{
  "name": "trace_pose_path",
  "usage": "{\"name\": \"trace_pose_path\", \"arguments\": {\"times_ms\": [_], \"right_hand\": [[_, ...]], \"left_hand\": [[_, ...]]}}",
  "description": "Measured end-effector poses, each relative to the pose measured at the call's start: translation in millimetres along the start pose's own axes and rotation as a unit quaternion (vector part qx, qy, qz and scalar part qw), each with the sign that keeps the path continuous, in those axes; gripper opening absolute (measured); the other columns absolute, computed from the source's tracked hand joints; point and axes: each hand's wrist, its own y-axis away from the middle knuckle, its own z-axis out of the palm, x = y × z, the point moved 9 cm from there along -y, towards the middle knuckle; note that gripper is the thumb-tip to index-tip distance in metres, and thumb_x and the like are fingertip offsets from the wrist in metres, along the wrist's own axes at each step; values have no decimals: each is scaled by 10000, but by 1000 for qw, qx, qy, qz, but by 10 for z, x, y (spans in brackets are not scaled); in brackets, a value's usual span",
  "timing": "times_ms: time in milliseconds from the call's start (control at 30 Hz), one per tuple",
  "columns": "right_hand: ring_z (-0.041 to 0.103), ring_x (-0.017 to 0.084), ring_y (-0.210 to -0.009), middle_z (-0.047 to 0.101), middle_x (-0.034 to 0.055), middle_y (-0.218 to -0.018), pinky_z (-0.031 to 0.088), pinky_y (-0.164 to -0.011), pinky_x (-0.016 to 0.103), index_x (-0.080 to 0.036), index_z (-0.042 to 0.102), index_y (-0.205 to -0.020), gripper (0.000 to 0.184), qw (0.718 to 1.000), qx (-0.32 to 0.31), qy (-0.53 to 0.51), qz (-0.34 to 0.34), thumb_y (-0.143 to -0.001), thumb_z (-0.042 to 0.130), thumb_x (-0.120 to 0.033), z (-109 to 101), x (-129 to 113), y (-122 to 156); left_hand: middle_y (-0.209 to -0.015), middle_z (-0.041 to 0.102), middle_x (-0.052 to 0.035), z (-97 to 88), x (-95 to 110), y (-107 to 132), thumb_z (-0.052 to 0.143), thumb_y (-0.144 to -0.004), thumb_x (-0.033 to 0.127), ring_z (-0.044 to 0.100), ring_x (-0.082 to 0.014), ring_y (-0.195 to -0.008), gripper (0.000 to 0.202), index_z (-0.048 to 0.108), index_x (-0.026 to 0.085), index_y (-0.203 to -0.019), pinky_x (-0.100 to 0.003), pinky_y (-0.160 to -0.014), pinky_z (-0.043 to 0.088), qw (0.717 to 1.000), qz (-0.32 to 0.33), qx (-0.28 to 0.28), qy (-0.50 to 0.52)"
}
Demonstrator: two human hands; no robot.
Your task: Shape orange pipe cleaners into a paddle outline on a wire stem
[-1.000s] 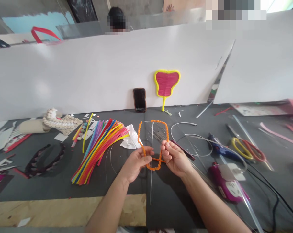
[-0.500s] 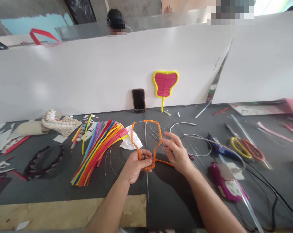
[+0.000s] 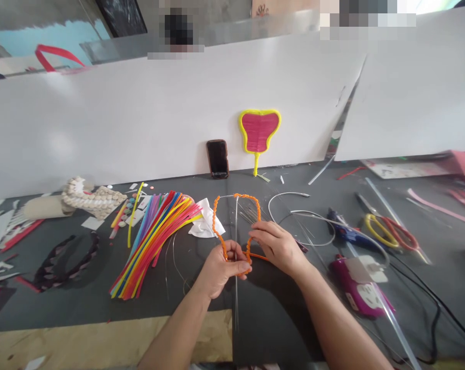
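While the left hand (image 3: 228, 264) pinches the lower end of an orange-wrapped wire frame (image 3: 216, 218) between thumb and fingers, the right hand (image 3: 280, 246) curves over the frame's right side, its fingers close together and their tips at the orange edge; whether its thumb pinches anything cannot be told. The frame is upright at the centre of the picture, above a dark table (image 3: 278, 334). Bare wire shows at its upper left, and thin straight wires (image 3: 237, 308) run down its middle to below the left hand. An orange strand (image 3: 261, 257) reaches from its lower part towards the right hand.

Left of centre lies a fanned bundle of colourful fuzzy stems (image 3: 155, 241), just beside crumpled white paper (image 3: 206, 221). At upper centre, a phone (image 3: 218, 159) and a yellow-edged, crimson fan (image 3: 260, 131) lean against a white panel (image 3: 140, 103). At right are a blue glue gun (image 3: 348, 231), scissors (image 3: 386, 234) and a purple power strip (image 3: 359, 288).
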Motion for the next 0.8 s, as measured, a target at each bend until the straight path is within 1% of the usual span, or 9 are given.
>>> {"name": "trace_pose_path", "arguments": {"times_ms": [367,433,500,567,633,667,700,767,800], "right_hand": [[576,213,-861,628,94,-981,495,-771,397,-251,651,-985,273,1000,2,11,-5,-885,425,-134,-13,-78,-32],[573,220,-907,620,90,-1026,487,-795,405,-267,649,-995,253,1000,14,-11,14,-877,456,-152,-37,-49,-29],[567,220,-947,575,87,-1137,488,-792,392,-285,627,-1054,245,994,60,-69,63,-855,519,-190,-115,40,-16],[574,195,-887,538,84,-1181,499,-718,348,-291,583,-1115,284,965,138,-161,152,-834,571,-247,-209,218,42],[563,146,-736,568,70,-1098,479,-599,287,-274,568,-1105,281,906,190,-278,255,-828,588,-315,-187,415,138],[544,125,-672,590,58,-1033,454,-551,261,-257,577,-1076,269,871,189,-340,300,-823,593,-348,-112,482,175],[527,110,-629,608,50,-981,427,-516,239,-238,592,-1044,268,836,169,-400,335,-815,601,-376,-4,511,195],[503,89,-587,633,49,-942,386,-484,215,-203,622,-996,291,776,102,-499,372,-781,640,-399,218,465,196],[493,81,-577,643,52,-928,371,-477,208,-191,634,-974,294,754,75,-531,379,-762,664,-393,296,422,191]], "left_hand": [[-664,655,-8,16,-13,-7,769,-611,152,640,-138,-602,302,482,157,-706,-202,-496,480,999,2,21,37],[-662,656,-10,2,-11,-13,772,-608,159,641,-141,-603,303,485,157,-706,-204,-495,480,999,2,24,34],[-662,657,-12,-14,-5,-17,775,-605,167,641,-144,-606,302,491,156,-707,-208,-496,482,999,2,26,28],[-658,656,-12,-29,4,-17,778,-600,173,641,-146,-609,300,498,155,-705,-212,-498,484,999,4,29,23],[-655,656,-9,-36,8,-17,782,-594,179,640,-148,-611,299,505,156,-705,-214,-498,484,999,4,30,22],[-652,655,-7,-36,8,-18,784,-590,181,641,-150,-612,300,508,157,-706,-217,-498,485,999,3,30,22],[-648,653,-4,-34,6,-19,786,-586,184,641,-151,-613,301,512,158,-708,-219,-499,487,999,3,29,21],[-643,650,-1,-29,4,-21,788,-585,190,639,-151,-611,302,517,158,-714,-227,-504,493,999,5,27,17],[-645,651,-2,-26,3,-21,788,-586,194,639,-151,-612,302,518,157,-715,-228,-508,495,1000,7,26,15]]}}
